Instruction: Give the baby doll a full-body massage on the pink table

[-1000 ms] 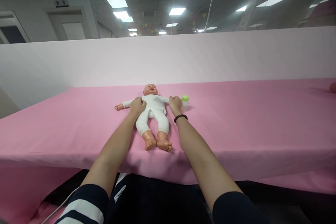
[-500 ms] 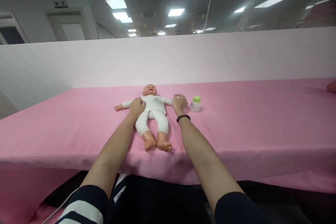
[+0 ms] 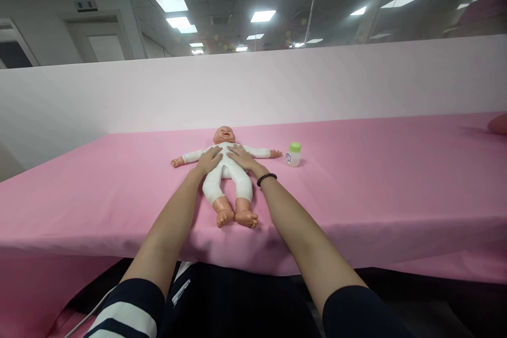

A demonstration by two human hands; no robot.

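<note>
A baby doll in a white suit lies on its back on the pink tablecloth, arms spread, feet toward me. My left hand rests flat on the left side of its chest. My right hand, with a dark bead bracelet on the wrist, lies flat on the right side of the chest, fingers spread. A small white bottle with a green cap stands just right of the doll's hand, apart from both of my hands.
A pale pink partition wall runs along the table's far edge. A pinkish object shows at the far right edge. The table's near edge drops off in front of my lap.
My right hand let go of the bottle, which now stands to the right of the doll, and moved left onto the doll's chest. My left hand opened flat on the chest.
</note>
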